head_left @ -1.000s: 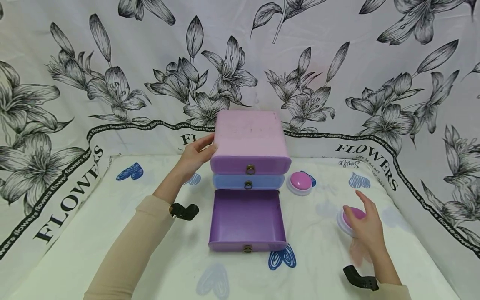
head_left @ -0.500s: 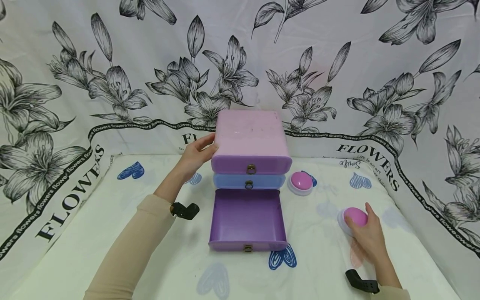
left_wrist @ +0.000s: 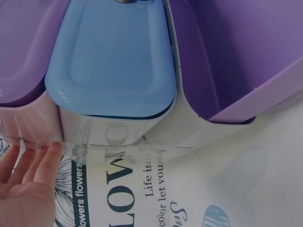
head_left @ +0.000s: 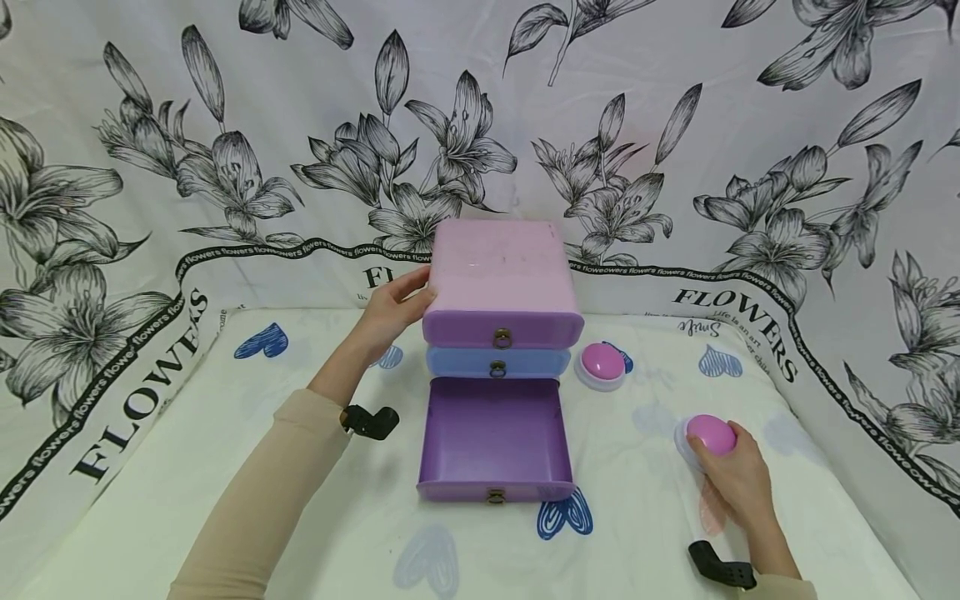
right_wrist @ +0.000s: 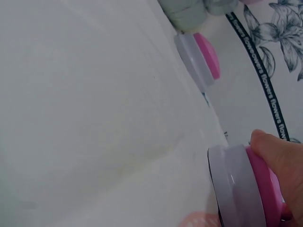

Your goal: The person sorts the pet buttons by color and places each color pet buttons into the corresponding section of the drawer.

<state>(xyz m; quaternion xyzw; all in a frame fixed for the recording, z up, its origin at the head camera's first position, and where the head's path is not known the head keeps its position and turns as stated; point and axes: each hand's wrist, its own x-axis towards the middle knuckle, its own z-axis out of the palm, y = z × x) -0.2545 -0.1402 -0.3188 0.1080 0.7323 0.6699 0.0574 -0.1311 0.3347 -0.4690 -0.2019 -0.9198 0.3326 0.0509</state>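
A pink-topped drawer unit (head_left: 502, 271) stands in the middle of the head view. Its purple top drawer (head_left: 461, 331) and blue middle drawer (head_left: 453, 362) are pushed in, while the purple bottom drawer (head_left: 491, 442) is pulled out with nothing inside. My left hand (head_left: 390, 312) rests on the unit's left side, fingers extended along the pale wall in the left wrist view. At the right, my right hand (head_left: 741, 479) grips a round push button (head_left: 711, 434) with a pink dome and white base. In the right wrist view, the thumb (right_wrist: 272, 146) presses the dome's edge; the other fingers are mostly hidden.
A second pink-domed button (head_left: 602, 363) sits just right of the drawer unit. White cloth with blue hearts (head_left: 566, 517) covers the surface. Behind it rises a flower-printed cloth backdrop (head_left: 615, 167). Each wrist wears a black camera strap (head_left: 722, 565).
My right hand has come down from just over the near button, and its thumb and fingers have closed around the pink dome. The left hand and the drawers stay put.
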